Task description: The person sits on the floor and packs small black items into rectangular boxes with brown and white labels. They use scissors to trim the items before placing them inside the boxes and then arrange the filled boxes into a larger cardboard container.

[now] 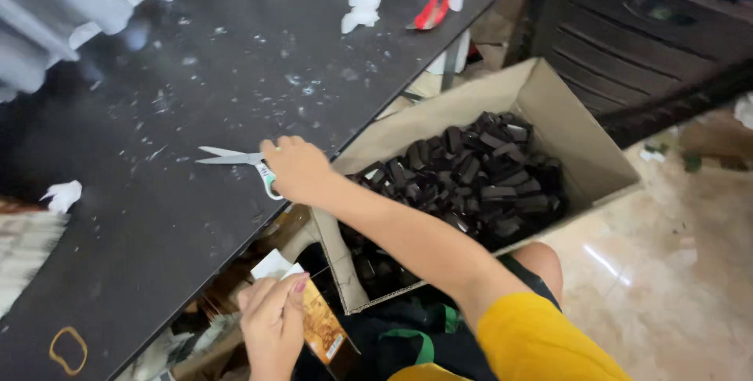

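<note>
- Head view, scissors (pixel 235 160): they lay flat on the black table (pixel 157 216), close to its near edge, blades pointing away from the box toward the far left, long axis running roughly along that edge. The pale handles sat under the right hand (pixel 296 168).
- Head view, right hand: it reached across from the lower right, fingers curled down over the handle loops. It covered and touched the handles; whether the fingers had passed through the loops, I cannot tell. This hand was much the nearer of the two to the scissors.
- Head view, left hand (pixel 271 318): below the table edge, off the tabletop, it pinched a small orange-brown packet with a white end (pixel 318 318), thumb and fingers closed narrowly on it. The scissors lay up and to the left of this hand, well apart.
- Head view, surroundings: an open cardboard box (pixel 549 107) of small black parts (pixel 478 173) stood on the floor just beside the table's right edge. White scraps of paper (pixel 361 6) lay near the far edge, another scrap (pixel 63 194) near the left edge, and a red-handled tool (pixel 433 6) at the far corner.
</note>
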